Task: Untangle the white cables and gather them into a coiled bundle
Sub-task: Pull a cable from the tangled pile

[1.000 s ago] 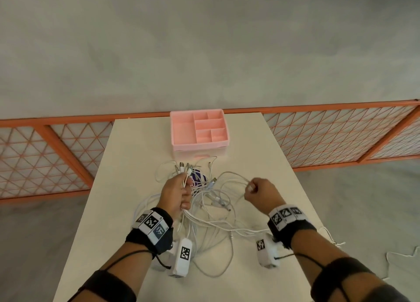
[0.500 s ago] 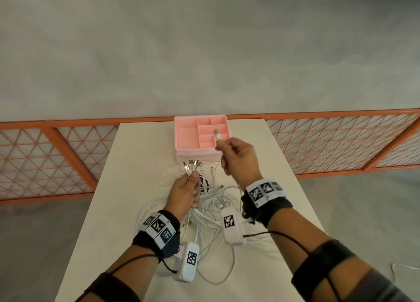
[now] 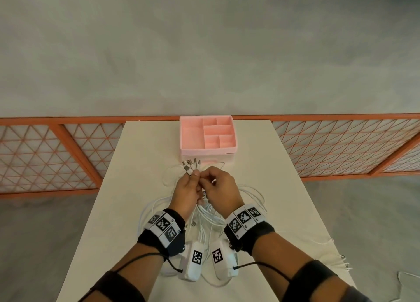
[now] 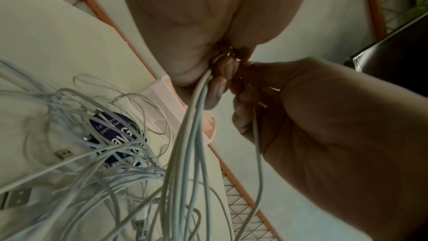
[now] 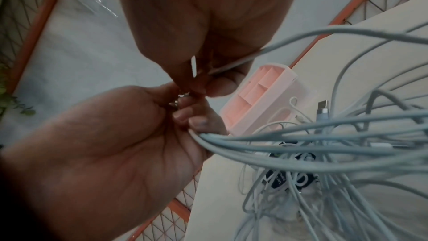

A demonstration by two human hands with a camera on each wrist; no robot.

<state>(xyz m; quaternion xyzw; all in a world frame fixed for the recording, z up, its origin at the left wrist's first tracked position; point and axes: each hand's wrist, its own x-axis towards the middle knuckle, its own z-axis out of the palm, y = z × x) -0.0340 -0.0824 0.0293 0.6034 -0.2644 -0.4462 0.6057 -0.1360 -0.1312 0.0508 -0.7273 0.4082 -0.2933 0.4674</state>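
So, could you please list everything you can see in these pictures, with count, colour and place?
White cables: several, count unclear; white; tangled on the table under the hands, plug ends gathered in the left hand.
USB plugs: about five; silver; fanned above the left hand.
Organiser tray: one; pink, with compartments; far end of the table.
Round label: one; dark blue with white print; on the table under the tangle.
Table: one; cream.
Fence: orange mesh panels; behind the table.
Left hand: grips the cable bunch.
Right hand: pinches one cable, held against the left hand.
Wrist cameras: two; white, under the wrists.
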